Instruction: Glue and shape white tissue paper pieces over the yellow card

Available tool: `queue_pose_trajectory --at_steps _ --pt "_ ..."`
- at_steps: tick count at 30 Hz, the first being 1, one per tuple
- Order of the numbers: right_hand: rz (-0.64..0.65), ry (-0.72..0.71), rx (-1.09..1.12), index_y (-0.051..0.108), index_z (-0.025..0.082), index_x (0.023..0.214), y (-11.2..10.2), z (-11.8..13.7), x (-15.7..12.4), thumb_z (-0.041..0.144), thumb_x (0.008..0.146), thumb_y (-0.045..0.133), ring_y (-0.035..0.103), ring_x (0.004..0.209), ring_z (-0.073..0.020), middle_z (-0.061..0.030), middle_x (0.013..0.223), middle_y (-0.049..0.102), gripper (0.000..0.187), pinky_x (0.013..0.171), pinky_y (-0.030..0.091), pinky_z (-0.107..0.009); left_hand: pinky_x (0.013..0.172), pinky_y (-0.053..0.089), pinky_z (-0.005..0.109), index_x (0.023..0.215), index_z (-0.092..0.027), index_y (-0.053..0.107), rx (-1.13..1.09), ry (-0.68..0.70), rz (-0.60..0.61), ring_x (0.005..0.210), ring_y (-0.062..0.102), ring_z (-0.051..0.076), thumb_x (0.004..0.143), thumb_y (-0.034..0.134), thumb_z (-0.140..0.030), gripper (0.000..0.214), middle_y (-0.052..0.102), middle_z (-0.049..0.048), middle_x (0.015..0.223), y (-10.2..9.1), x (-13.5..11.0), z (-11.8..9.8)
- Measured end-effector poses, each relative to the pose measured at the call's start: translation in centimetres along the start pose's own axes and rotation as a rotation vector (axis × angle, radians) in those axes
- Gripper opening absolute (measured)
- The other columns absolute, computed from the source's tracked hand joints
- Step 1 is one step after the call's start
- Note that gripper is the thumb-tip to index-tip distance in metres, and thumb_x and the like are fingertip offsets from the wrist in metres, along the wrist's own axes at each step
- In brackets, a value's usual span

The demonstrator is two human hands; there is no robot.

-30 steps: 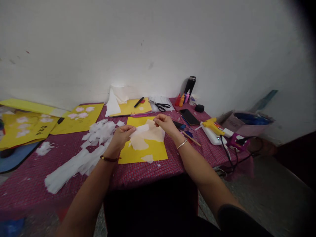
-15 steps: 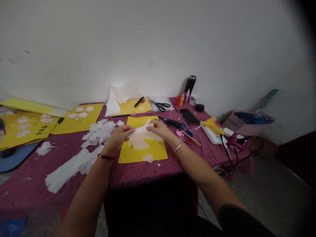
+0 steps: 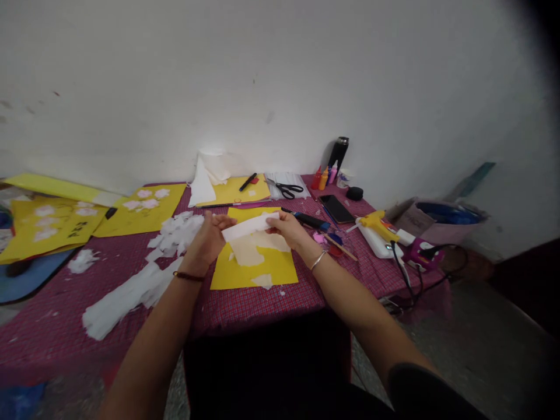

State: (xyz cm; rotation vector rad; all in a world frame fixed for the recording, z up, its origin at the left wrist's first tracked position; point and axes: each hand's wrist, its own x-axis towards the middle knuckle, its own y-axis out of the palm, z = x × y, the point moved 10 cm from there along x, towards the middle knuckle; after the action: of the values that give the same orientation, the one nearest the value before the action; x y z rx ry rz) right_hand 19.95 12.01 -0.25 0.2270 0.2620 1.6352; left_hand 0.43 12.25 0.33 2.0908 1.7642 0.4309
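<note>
Both hands hold a folded strip of white tissue paper (image 3: 248, 227) in the air above a yellow sheet (image 3: 258, 269) on the table. My left hand (image 3: 209, 238) pinches the strip's left end; my right hand (image 3: 289, 228) pinches its right end. Pale tissue pieces (image 3: 249, 249) lie on the yellow sheet under the strip. A heap of white tissue scraps (image 3: 175, 231) lies just left of my left hand.
The table wears a red checked cloth (image 3: 258, 303). Scissors (image 3: 285, 188), a phone (image 3: 336, 208), paint bottles (image 3: 324, 176), a dark flask (image 3: 338, 153) and a yellow glue gun (image 3: 375, 220) lie at the back right. Yellow sheets with pink flowers (image 3: 140, 205) lie to the left. A long tissue strip (image 3: 126, 296) runs near the front left.
The loose tissue sheet has been folded into a narrow strip and lifted off the yellow sheet. My right hand moved left toward my left hand, uncovering a dark pen beside it.
</note>
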Motion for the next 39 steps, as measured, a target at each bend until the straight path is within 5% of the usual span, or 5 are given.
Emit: queue_pose_trajectory --at_steps 10,16,21,33,39 --pt "-0.072 0.150 0.303 0.053 0.020 0.080 0.4 -2.3 -0.5 0.017 0.074 0.072 0.063 0.051 -0.0099 0.0025 0.062 0.067 0.020 0.055 0.056 -0.020 0.080 0.056 0.027 0.120 -0.016 0.063 -0.349 0.039 0.125 0.103 0.067 0.022 0.078 0.049 -0.077 0.075 0.070 0.0132 0.115 2.9 -1.1 0.7" --pt "-0.107 0.080 0.210 0.051 0.021 0.080 -0.1 -1.8 -0.4 0.025 0.070 0.075 0.059 0.049 -0.0084 0.0056 0.062 0.063 0.027 0.053 0.054 -0.021 0.072 0.057 0.031 0.100 -0.014 0.068 -0.143 -0.370 0.092 0.083 0.072 0.021 0.078 0.070 -0.017 0.022 0.074 0.0147 0.097 3.2 -1.6 7.0" --pt "-0.095 0.038 0.137 0.055 0.019 0.081 0.2 -1.9 -0.5 0.028 0.067 0.074 0.057 0.049 -0.0073 0.0059 0.064 0.062 0.025 0.047 0.048 -0.019 0.070 0.055 0.030 0.095 -0.016 0.067 -0.031 -0.212 0.195 0.080 0.071 0.020 0.068 0.078 -0.009 0.030 0.075 0.0116 0.101 5.3 -2.4 5.7" --pt "0.052 -0.216 -0.384 0.056 0.022 0.086 2.1 0.3 -0.7 0.039 0.083 0.056 0.059 0.061 -0.0126 0.0017 0.074 0.060 0.017 0.057 0.050 -0.026 0.056 0.052 0.023 0.084 -0.013 0.065 -0.119 -0.195 -0.116 0.065 0.069 0.015 0.081 0.069 -0.019 0.008 0.072 0.0038 0.071 1.4 -1.1 5.1" --pt "-0.189 -0.394 -0.779 0.062 0.020 0.106 -4.8 5.9 0.3 0.029 0.081 0.060 0.062 0.087 -0.0181 -0.0037 0.096 0.068 0.027 0.084 0.048 -0.033 0.053 0.054 0.020 0.076 -0.013 0.062 -0.219 -0.139 -0.274 0.056 0.065 0.011 0.083 0.058 -0.005 0.012 0.069 0.0021 0.066 -0.9 -0.5 3.0"
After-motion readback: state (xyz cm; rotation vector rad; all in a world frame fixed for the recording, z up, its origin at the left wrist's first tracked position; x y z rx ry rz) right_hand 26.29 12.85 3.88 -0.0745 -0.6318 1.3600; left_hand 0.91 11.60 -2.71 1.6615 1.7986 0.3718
